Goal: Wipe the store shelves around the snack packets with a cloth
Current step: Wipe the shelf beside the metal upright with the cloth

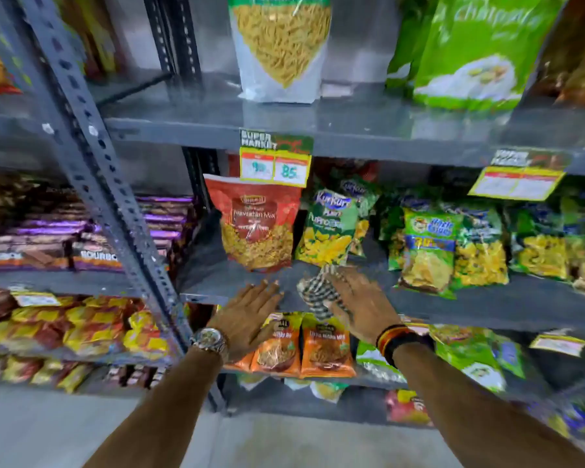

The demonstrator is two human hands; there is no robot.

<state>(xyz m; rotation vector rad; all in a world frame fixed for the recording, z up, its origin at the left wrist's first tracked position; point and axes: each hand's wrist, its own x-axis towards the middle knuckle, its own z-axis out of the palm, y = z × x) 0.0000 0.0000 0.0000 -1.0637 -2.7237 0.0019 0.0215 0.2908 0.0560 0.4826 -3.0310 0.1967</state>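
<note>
Pressing with straight fingers, the right hand point(358, 300) pinned the checked cloth point(313, 292) to the shelf point(487, 309) beside the flat, empty left hand point(250, 310). Limp, light fabric, probably best bunched under the palm.

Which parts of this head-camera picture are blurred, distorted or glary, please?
Head view: the right hand and checked cloth are smeared by motion; the slotted upright slants from wide-angle distortion; the upper shelf shows soft glare; the red packet reads fairly sharp.

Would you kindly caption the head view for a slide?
Right hand presses a checked cloth on the grey shelf before the Kurkure packet; left hand open alongside.
</note>
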